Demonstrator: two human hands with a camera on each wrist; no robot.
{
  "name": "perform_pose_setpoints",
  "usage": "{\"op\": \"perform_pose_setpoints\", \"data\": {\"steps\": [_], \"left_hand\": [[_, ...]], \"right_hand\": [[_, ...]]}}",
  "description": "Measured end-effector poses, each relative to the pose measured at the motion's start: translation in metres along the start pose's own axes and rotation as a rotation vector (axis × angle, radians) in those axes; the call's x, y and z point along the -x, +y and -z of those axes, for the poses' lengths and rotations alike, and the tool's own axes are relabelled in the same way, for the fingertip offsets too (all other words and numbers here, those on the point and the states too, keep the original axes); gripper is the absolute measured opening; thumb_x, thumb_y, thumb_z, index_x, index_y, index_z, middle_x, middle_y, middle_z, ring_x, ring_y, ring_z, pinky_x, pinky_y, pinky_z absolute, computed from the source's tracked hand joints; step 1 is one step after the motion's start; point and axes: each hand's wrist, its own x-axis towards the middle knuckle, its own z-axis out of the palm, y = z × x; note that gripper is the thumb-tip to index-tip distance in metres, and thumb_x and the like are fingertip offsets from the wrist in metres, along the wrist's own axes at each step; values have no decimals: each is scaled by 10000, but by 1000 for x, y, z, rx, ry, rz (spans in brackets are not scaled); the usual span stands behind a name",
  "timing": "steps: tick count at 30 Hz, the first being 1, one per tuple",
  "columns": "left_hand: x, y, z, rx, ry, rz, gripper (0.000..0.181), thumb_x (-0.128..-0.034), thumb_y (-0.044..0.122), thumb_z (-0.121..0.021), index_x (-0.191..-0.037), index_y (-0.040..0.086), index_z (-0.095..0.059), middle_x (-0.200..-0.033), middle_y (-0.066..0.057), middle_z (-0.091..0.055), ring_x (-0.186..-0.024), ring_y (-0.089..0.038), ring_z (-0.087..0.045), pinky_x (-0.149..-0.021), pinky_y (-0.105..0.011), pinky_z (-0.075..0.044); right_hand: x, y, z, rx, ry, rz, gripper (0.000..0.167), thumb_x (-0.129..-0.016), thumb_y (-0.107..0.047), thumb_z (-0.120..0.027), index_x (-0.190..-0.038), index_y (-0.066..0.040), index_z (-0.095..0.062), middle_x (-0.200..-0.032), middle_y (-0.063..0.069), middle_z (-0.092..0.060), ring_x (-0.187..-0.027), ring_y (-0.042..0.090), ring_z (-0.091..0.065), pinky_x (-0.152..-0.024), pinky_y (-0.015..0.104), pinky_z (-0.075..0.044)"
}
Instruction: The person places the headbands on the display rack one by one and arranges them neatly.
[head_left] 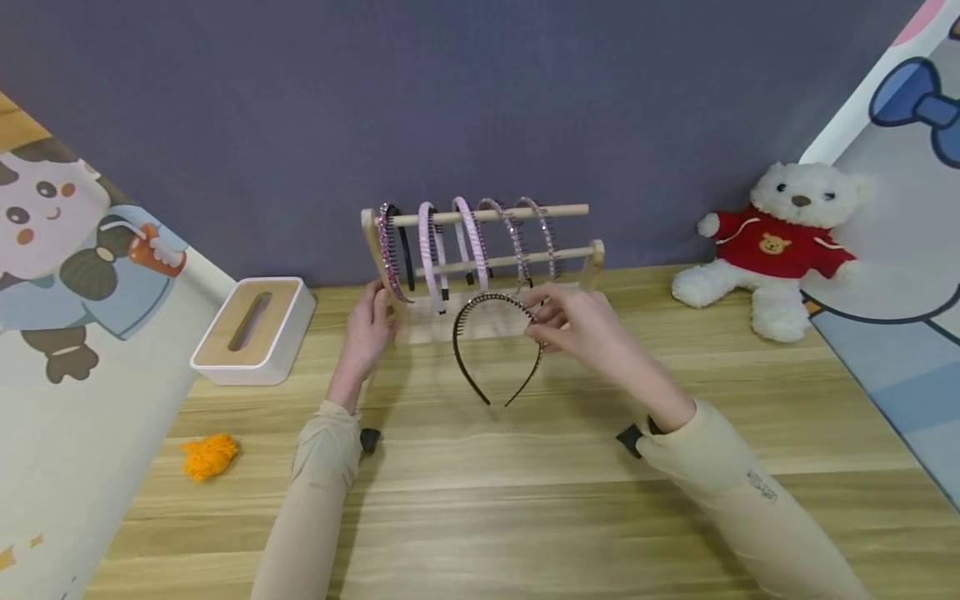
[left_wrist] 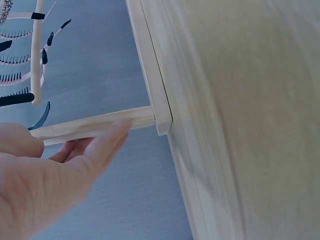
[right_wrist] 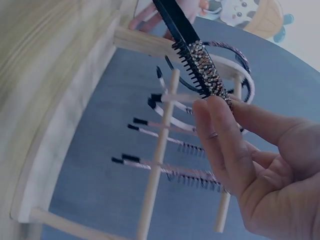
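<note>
A wooden headband rack (head_left: 596,252) stands against the dark wall, with several pink headbands (head_left: 425,246) hung over its upper rod. At the rack's left end, my left hand (head_left: 368,321) holds the upright post (left_wrist: 100,123) between thumb and fingers. My right hand (head_left: 581,321) pinches a black toothed headband (head_left: 458,340) by its right side, in front of the rack. Its two ends point down toward the table. Seen from the right wrist, small sparkling stones (right_wrist: 206,65) cover the outside of this headband, and thumb and fingertips press on the stoned part.
On the left stands a white tissue box (head_left: 288,337) with a wooden lid. An orange fluffy thing (head_left: 210,456) lies nearer on the wooden table (head_left: 487,517). At the back right sits a white teddy bear (head_left: 780,242) in a red top, by the patterned side wall.
</note>
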Motion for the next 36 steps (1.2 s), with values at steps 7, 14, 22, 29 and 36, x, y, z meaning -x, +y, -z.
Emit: {"op": "perform_pose_setpoints", "data": {"steps": [7, 14, 22, 29, 36], "left_hand": [[1, 1, 0, -8, 2, -5, 505, -1196, 231, -333, -1635, -19, -352, -1616, -286, -425, -1407, -501, -510, -1100, -548, -563], [1, 1, 0, -12, -2, 11, 514, -1198, 225, -304, -1654, -11, -317, -1634, -286, -401, -1405, -507, -511, -1101, -557, -560], [0, 1, -1, -19, 2, 2, 516, -1199, 237, -302, -1651, -11, -329, -1644, -276, -392, -1402, -516, -507, -1097, -558, -562], [-1, -1, 0, -17, 6, -1, 506, -1198, 240, -316, -1636, -10, -357, -1635, -277, -405, -1405, -511, -507, -1101, -549, -562], [-2, -1, -1, -8, 2, 3, 504, -1197, 226, -315, -1639, -15, -345, -1636, -284, -397, -1416, -512, -496, -1105, -548, -559]], "right_hand": [[15, -3, 21, 16, 42, -22, 321, -981, -41, -794, -1276, 35, -694, -1061, 179, -778, -912, 309, -774, -776, 426, -688], [32, -7, 36, 52, 109, 2, 332, -968, -76, -820, -1262, 19, -699, -987, 123, -793, -852, 282, -786, -883, 450, -623], [49, -6, 47, 95, 170, 54, 343, -943, -47, -839, -1254, 2, -704, -979, 114, -797, -805, 255, -780, -646, 264, -638], [61, -5, 62, 114, 226, 47, 400, -902, -48, -877, -1256, -13, -694, -941, 105, -792, -749, 242, -779, -563, 156, -539], [68, -6, 75, 155, 281, 15, 448, -882, -70, -901, -1270, -22, -682, -961, 97, -778, -803, 229, -764, -626, 71, -522]]}}
